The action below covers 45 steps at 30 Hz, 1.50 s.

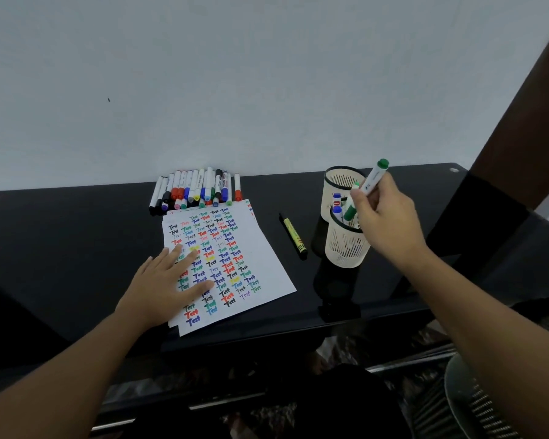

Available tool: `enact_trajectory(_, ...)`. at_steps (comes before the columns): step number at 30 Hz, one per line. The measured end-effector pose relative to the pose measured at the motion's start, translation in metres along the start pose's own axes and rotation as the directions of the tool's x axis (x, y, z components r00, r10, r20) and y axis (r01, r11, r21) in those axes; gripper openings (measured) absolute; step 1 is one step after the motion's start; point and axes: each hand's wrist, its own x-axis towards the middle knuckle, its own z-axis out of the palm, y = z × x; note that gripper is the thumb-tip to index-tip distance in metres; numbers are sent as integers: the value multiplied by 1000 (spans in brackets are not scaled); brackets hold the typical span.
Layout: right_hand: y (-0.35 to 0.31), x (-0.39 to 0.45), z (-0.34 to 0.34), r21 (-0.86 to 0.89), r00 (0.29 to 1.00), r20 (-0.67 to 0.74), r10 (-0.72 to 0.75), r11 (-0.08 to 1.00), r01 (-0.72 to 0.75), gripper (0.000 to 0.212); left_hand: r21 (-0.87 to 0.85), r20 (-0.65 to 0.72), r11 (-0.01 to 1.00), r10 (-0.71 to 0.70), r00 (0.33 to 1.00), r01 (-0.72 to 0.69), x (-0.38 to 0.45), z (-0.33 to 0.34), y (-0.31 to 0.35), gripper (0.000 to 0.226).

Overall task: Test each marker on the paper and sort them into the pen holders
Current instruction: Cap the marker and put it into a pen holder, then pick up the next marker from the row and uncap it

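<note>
counter (76,236): black, glossy, runs across mid-frame against a pale wall.
left hand (168,280): lower left of centre, flat, fingers straight and spread, pressing on the left part of the paper.
paper (267,248): white sheets, stacked, centre of frame, tilted a bit; covered in rows of "Test" in black, red, green, blue, some yellow and purple. Lower right part of the sheet is bare.
marker pile (197,191): above the paper's top edge, at the back of the counter by the wall. Mostly white barrels, caps black, red, blue, green, pink, purple. Lying side by side, caps mostly toward the paper; nearest ones touch or overlap its top edge.
yellow marker (293,237): lies alone on the counter, between paper and holders, black cap end at upper left, angled down to the right.
far holder (339,188): cream slotted cup with dark rim, right of centre; contents hard to tell.
near holder (346,245): same type, just in front of the far one, touching or overlapping it in view. Holds blue-capped markers upright.
green marker (366,188): white barrel, green both ends, tilted, lower end at the near holder's rim, top end up right.
right hand (384,217): right of centre, above the near holder, fingers curled round the green marker mid-barrel.
</note>
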Motion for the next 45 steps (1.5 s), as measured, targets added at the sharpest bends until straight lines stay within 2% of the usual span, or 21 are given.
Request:
enact_trajectory(5, 7, -2, 6, -96, 993, 110, 30, 995, -19, 23, -1, 1, 1000, 1, 1000, -1, 1, -1, 0, 104)
enact_trajectory(10, 6, -2, 10, -102, 996, 88, 6, 995, 3, 19, -12, 1, 1000, -2, 1000, 2, 1, 0, -1, 104)
enact_trajectory(13, 2, -3, 11, -81, 998, 67, -13, 997, 19, 23, -16, 2, 1000, -4, 1000, 4, 2, 1, -2, 104)
enact_trajectory(16, -8, -5, 12, -85, 997, 7, -75, 994, 76, 34, -25, -4, 1000, -4, 1000, 4, 2, 0, -1, 108)
enact_trajectory(21, -34, -7, 24, -89, 967, -50, -248, 966, 243, 28, -48, 65, 996, -72, 995, 75, 12, -13, 0, 117)
enact_trajectory(25, -57, -5, 52, -50, 946, 23, -324, 945, 324, 23, -28, 94, 994, -103, 990, 106, 24, -24, 1, 107)
enact_trajectory(29, -66, 2, 95, -85, 913, 160, -374, 917, 391, 21, 24, 101, 994, -105, 989, 103, 36, -20, -10, 112)
enact_trajectory(34, -57, 28, 162, -106, 880, 392, -267, 937, 332, 30, 8, -9, 997, -75, 997, 75, 31, -7, -14, 101)
enact_trajectory(37, -46, 51, 198, -114, 848, 492, -195, 952, 286, 34, -15, -23, 997, -80, 996, 80, 32, -6, -16, 97)
enact_trajectory(40, -41, 74, 225, -163, 827, 548, -124, 954, 251, 39, -30, -30, 996, -87, 996, 86, 34, -7, -17, 95)
enact_trajectory(45, -39, 102, 256, -263, 808, 585, -71, 925, 272, 45, -37, -47, 995, -91, 995, 90, 34, -6, -16, 91)
